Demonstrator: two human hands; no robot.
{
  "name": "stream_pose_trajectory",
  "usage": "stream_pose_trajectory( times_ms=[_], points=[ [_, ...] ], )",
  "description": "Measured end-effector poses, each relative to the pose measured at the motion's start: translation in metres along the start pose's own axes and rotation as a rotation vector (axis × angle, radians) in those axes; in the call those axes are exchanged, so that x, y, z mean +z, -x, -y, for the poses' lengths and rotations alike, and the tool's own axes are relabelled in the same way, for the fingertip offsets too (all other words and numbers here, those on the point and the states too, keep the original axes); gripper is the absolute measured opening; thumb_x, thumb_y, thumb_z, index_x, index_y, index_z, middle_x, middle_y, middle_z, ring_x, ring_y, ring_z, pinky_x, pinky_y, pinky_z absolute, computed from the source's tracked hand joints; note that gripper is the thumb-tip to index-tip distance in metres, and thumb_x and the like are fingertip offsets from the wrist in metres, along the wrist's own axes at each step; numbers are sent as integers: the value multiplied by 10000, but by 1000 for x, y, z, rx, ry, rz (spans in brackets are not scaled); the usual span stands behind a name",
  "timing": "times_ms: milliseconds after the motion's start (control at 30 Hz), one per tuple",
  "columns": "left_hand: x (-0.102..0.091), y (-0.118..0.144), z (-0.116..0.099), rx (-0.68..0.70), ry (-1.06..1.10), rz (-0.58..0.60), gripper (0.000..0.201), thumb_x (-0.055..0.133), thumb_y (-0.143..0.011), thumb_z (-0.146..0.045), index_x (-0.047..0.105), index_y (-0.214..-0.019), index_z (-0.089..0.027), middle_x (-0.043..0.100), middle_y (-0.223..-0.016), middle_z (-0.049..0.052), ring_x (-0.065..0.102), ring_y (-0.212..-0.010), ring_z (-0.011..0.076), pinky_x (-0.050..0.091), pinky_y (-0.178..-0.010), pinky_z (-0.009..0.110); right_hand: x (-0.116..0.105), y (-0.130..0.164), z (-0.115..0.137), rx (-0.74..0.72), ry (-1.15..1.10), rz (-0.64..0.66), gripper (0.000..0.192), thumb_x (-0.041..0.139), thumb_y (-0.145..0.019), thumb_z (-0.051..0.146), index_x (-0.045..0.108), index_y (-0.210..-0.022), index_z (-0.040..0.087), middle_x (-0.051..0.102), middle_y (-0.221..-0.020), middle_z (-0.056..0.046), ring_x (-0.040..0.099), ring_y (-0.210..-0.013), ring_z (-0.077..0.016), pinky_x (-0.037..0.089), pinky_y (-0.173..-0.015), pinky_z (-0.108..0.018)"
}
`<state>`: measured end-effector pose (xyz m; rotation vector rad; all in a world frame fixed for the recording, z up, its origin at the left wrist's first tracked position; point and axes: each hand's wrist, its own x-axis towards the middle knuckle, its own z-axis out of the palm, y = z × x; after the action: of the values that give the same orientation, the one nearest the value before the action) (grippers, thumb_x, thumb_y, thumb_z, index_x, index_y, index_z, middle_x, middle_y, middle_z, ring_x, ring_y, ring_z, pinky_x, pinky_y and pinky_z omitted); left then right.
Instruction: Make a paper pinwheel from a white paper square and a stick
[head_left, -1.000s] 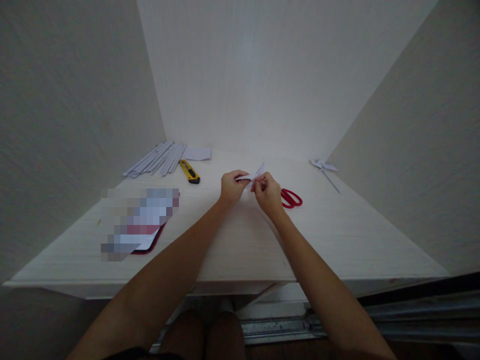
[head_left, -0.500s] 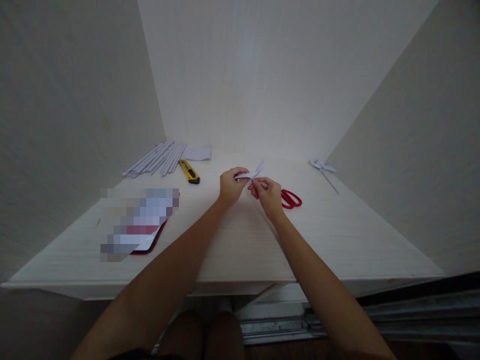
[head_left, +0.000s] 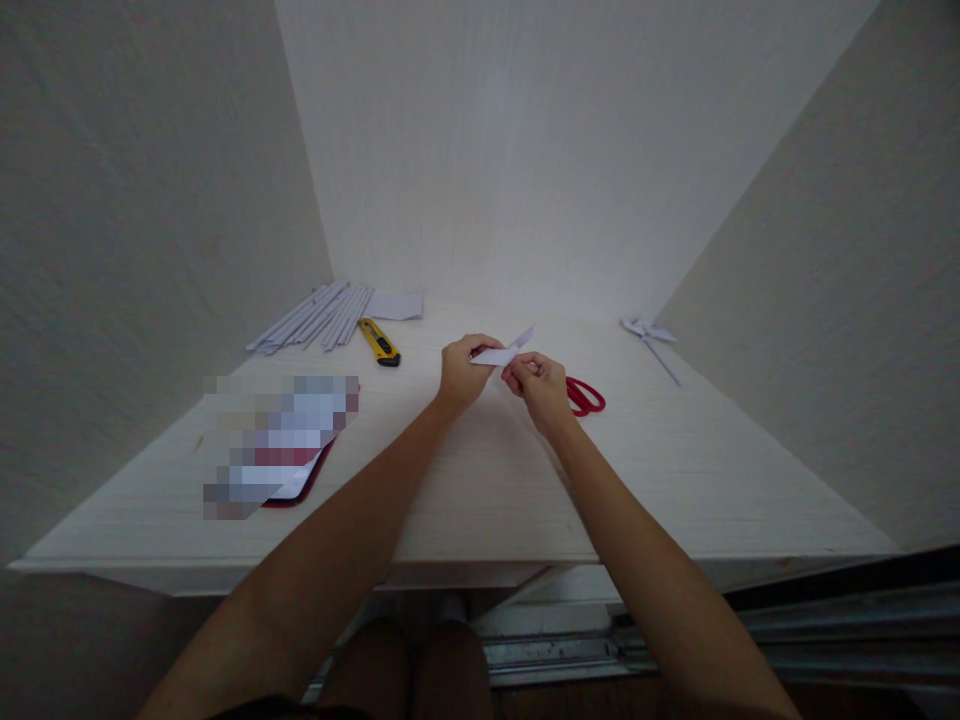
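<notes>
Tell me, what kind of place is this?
Probably a small craft corner at home: a pale wooden desk set between plain walls, with paper strips, a yellow knife and red scissors on it. Both hands hold a folded paper piece.

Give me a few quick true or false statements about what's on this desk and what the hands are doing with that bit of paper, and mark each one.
1. Both hands pinch one small white paper strip. True: the left hand and the right hand each grip it above the desk.
2. The red scissors are in the right hand. False: they lie on the desk just behind that hand.
3. The yellow utility knife lies next to a bundle of paper strips. True.
4. A folded paper pinwheel sits at the far left of the desk. False: it lies at the far right, near the wall.
5. The paper strip lies flat on the desk. False: it is held up off it.
</notes>
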<state>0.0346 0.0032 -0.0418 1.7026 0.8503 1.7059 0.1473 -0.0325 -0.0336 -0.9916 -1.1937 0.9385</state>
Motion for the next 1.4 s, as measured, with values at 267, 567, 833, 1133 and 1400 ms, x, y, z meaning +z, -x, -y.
stream_pose_trajectory(
  times_ms=[267, 567, 833, 1133, 1400],
  points=[
    [0, 1, 2, 33, -30, -31, 103, 636, -600, -123, 664, -696, -148, 647, -703, 35, 581, -655, 131, 450, -626, 246, 4, 0, -1, 18, -85, 2, 80, 532, -625, 161, 463, -585, 162, 527, -485, 31, 352, -379, -35, 217, -391, -187],
    [1, 1, 3, 62, -45, -39, 117, 628, -592, -92, 656, -692, -146, 638, -696, 24, 576, -650, 119, 448, -619, 234, 5, -2, -2, 36, -126, 4, 80, 541, -602, 154, 470, -567, 158, 493, -438, 51, 324, -357, -27, 180, -389, -192],
    [1, 2, 3, 69, -69, -49, 110, 624, -605, -101, 661, -699, -144, 637, -706, 30, 568, -642, 117, 445, -619, 237, 5, -4, -6, -70, 29, -67, 60, 547, -621, 171, 489, -609, 164, 526, -457, 44, 373, -379, -48, 221, -400, -194],
    [1, 2, 2, 81, -82, -47, 116, 614, -602, -81, 661, -689, -141, 623, -689, 27, 552, -637, 116, 431, -605, 236, 3, -6, -6, 12, -19, -26, 65, 538, -623, 162, 482, -591, 160, 506, -464, 40, 347, -379, -38, 212, -404, -195],
    [0, 1, 3, 101, -94, -60, 125, 610, -605, -68, 659, -692, -143, 628, -691, 30, 550, -650, 123, 426, -608, 242, 5, -7, -6, 20, -9, -30, 69, 548, -630, 194, 497, -604, 154, 509, -454, 40, 355, -381, -42, 213, -404, -195]
  ],
)
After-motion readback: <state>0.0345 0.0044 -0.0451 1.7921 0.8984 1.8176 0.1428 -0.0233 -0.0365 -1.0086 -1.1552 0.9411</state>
